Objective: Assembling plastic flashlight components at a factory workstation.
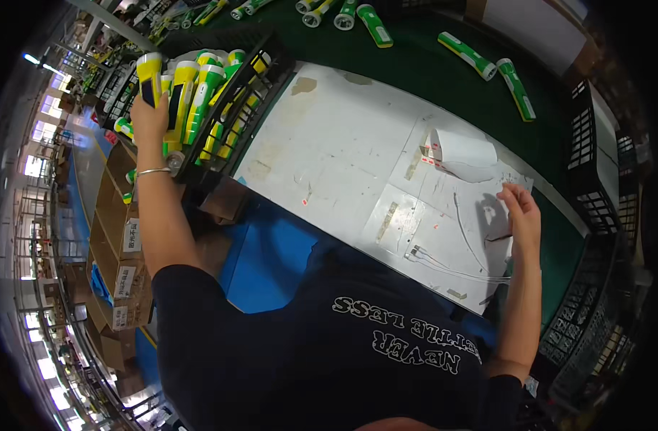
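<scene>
My left hand (148,115) reaches out to the left and is closed around a yellow flashlight (150,72) above a black crate (253,93) filled with several yellow and green flashlights. A thin bracelet sits on that wrist. My right hand (523,215) rests at the right edge of a white work board (329,151), fingers curled near thin white cables (451,266) that lie on the board; whether it pinches a cable I cannot tell. A white paper roll (462,151) lies just beyond that hand.
Green flashlights (516,86) lie scattered on the dark green table beyond the board. Black crates (595,144) line the right side. Cardboard boxes (124,273) with labels stand on shelves at the left. A blue surface (264,258) lies under the board's near edge.
</scene>
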`<act>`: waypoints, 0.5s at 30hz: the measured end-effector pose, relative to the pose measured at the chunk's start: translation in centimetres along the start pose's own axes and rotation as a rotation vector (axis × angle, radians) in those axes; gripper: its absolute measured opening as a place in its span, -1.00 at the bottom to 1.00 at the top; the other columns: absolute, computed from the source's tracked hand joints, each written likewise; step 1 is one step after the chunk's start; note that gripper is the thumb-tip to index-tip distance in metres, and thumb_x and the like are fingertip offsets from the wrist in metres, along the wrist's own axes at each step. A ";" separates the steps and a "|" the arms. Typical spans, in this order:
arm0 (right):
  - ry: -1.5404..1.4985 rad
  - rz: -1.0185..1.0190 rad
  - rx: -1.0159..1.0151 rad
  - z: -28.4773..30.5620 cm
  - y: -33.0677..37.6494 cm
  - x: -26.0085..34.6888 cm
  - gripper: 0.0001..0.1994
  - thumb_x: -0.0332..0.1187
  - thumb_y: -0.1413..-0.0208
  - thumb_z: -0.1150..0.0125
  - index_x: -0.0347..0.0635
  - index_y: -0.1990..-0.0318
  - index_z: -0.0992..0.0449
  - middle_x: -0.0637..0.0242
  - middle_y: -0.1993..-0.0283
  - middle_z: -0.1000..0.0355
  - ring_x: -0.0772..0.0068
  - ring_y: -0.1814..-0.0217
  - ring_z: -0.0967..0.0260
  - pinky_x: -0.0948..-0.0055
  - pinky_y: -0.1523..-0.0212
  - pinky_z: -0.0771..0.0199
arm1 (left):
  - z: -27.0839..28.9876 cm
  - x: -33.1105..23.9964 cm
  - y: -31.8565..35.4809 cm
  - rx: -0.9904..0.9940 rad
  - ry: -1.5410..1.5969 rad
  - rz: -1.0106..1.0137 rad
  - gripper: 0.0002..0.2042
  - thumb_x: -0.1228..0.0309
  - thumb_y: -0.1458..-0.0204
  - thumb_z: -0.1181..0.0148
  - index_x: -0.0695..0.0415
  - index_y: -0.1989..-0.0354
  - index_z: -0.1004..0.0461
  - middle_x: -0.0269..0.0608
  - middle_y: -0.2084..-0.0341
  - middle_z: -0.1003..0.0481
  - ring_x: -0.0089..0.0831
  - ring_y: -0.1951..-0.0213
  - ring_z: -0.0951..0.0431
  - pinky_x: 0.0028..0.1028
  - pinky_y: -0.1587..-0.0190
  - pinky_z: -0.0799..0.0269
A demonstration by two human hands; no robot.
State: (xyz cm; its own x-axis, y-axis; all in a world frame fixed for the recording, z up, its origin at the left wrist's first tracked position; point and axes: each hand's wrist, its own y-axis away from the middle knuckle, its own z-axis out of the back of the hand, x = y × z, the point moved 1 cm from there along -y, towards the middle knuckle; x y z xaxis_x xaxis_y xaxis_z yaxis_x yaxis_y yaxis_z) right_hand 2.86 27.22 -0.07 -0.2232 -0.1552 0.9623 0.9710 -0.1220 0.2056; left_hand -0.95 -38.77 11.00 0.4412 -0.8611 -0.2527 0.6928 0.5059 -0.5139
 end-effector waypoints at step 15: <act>1.038 0.046 -0.383 5.9 -23.9 0.7 -0.20 0.07 0.22 -0.31 -0.16 -0.17 -0.20 0.05 -0.03 -0.36 0.11 -0.07 -0.33 0.28 -0.03 -0.35 | -2.4 -10.6 3.1 -0.147 0.470 -0.381 -0.61 0.34 -0.10 -0.04 0.26 -0.07 -0.27 -0.03 0.02 -0.33 -0.23 -0.03 -0.33 -0.40 -0.04 -0.25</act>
State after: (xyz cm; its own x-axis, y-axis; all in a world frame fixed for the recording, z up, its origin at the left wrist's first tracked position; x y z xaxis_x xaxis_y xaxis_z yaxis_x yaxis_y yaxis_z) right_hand -20.03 35.81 -3.30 -0.3246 -0.8921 0.3143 0.9297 -0.3621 -0.0679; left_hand -4.88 -28.18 10.16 -0.1425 -0.9273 -0.3462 0.6519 0.1753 -0.7378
